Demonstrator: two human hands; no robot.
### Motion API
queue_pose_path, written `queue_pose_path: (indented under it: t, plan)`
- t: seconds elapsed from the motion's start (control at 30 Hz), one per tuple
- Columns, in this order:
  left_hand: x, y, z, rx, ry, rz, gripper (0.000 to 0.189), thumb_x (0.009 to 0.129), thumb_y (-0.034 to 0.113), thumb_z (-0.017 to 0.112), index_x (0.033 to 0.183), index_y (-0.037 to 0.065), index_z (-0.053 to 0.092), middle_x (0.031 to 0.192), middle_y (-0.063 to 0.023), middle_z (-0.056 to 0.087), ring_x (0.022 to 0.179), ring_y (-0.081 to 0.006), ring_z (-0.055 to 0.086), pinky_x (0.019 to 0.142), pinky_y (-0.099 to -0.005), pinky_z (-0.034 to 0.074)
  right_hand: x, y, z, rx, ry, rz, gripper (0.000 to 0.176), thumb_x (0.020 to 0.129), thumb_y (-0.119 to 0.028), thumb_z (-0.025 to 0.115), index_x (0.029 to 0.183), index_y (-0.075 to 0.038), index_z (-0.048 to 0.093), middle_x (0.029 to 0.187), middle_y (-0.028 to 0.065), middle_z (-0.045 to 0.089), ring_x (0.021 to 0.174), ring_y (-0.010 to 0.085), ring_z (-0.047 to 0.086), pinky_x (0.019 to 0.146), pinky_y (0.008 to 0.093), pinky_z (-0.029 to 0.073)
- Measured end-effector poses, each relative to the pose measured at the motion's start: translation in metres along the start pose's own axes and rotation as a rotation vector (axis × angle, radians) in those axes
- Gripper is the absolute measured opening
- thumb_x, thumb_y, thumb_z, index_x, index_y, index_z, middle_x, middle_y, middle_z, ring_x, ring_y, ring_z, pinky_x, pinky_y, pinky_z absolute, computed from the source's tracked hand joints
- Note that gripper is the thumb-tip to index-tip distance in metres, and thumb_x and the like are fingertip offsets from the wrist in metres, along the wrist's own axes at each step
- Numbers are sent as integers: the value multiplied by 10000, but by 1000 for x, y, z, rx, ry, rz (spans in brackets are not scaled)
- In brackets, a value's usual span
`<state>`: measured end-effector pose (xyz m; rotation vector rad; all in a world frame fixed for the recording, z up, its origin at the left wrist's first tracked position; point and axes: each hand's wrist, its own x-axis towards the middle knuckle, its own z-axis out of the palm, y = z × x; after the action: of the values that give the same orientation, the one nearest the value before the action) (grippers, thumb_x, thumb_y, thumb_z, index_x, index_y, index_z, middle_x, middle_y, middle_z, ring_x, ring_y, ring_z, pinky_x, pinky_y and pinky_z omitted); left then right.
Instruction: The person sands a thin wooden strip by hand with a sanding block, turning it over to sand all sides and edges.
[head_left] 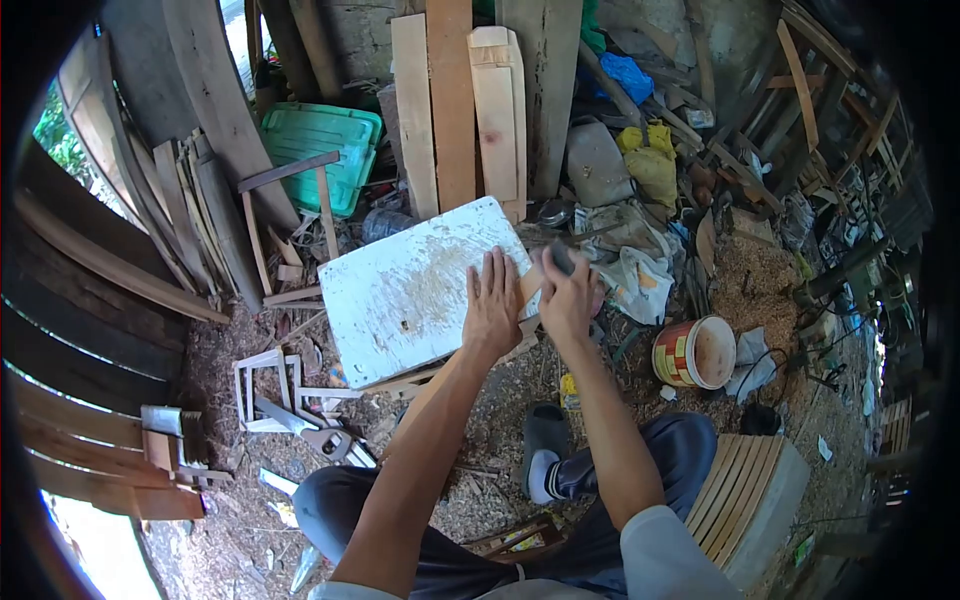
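A white, scuffed board (400,285) lies in front of me as a low work surface, with brown stains and a small hole. My left hand (490,310) rests flat near its right edge, fingers stretched out. Beside that thumb, a short light-brown piece of wood (530,287) sticks out between my two hands. My right hand (567,300) is closed around a dark grey block (562,258) just over the board's right edge, its fingers partly hiding the block and the wood.
A handsaw (322,438) lies by white wooden frames (265,385) on the chip-strewn ground at left. To the right stand a paint bucket (694,353) and a slatted wooden piece (735,490). Upright planks (452,120) and a green plastic lid (322,150) lean at the back.
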<state>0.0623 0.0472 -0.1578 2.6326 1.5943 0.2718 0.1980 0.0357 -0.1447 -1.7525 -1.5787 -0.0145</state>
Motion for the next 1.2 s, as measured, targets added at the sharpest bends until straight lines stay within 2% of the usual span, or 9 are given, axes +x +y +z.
queue_pose_path:
  t: [0.13, 0.23, 0.33, 0.5, 0.63, 0.9, 1.07, 1.13, 1.2]
  plan:
    - [1, -1, 1, -35, 53, 12, 929, 782, 194, 643, 1517, -97, 156, 1600, -273, 150, 1512, -390, 100, 1213, -543, 94, -30, 1, -9, 48, -13, -198, 431, 807, -6, 648, 1231, -77, 684, 1251, 227, 499, 1088, 429, 470, 962, 496, 408]
    - [-1, -2, 4, -9, 42, 2, 925, 779, 191, 642, 1515, -99, 161, 1600, -274, 149, 1511, -392, 103, 1213, -544, 94, -4, 7, -1, 5, 21, -33, 413, 856, -92, 665, 1265, -148, 676, 1257, 196, 527, 1122, 405, 505, 979, 486, 398]
    - [-1, 1, 3, 10, 52, -1, 927, 772, 189, 647, 1512, -101, 168, 1599, -277, 148, 1509, -396, 109, 1212, -546, 98, 4, -1, -3, -17, 6, 27, 462, 809, -16, 665, 1262, -106, 668, 1207, 213, 506, 1072, 414, 472, 941, 488, 420]
    - [4, -2, -2, 11, 24, 8, 939, 771, 209, 653, 1511, -105, 167, 1595, -287, 150, 1508, -400, 112, 1209, -550, 110, -36, 5, -13, 48, -11, -218, 428, 828, -36, 668, 1251, -96, 674, 1210, 231, 506, 1104, 419, 482, 957, 496, 419]
    - [-1, -1, 3, 20, 28, 9, 919, 782, 215, 639, 1507, -110, 178, 1594, -289, 153, 1507, -402, 113, 1208, -552, 107, 10, 17, 5, 28, 15, 57, 394, 855, -117, 682, 1249, -110, 673, 1168, 231, 534, 1108, 404, 494, 982, 523, 387]
    - [1, -1, 3, 34, 60, 17, 791, 864, 213, 542, 1502, -109, 202, 1597, -285, 152, 1502, -405, 130, 1207, -546, 110, -38, 0, -12, 37, 4, -131, 402, 819, -47, 654, 1219, -74, 690, 1186, 242, 499, 1141, 433, 459, 991, 539, 378]
    - [-1, 2, 0, 42, 31, 9, 805, 866, 217, 562, 1512, -94, 195, 1594, -289, 156, 1508, -398, 113, 1209, -543, 102, 2, -10, -11, 13, -38, 131, 364, 860, -118, 665, 1222, -116, 698, 1178, 208, 492, 1106, 421, 460, 953, 512, 393]
    - [2, 1, -2, 25, -17, -5, 837, 851, 223, 590, 1511, -100, 190, 1594, -290, 154, 1510, -400, 103, 1208, -548, 99, -21, -22, -21, -81, -53, -122, 386, 824, -59, 656, 1207, -83, 697, 1221, 240, 500, 1097, 421, 470, 967, 516, 383]
    - [1, 0, -2, -33, 41, 4, 895, 823, 236, 620, 1511, -110, 165, 1599, -286, 141, 1509, -406, 95, 1208, -552, 96, -34, -14, -10, 47, -52, -145, 408, 803, -41, 653, 1206, -92, 700, 1223, 237, 503, 1100, 426, 470, 979, 514, 374]
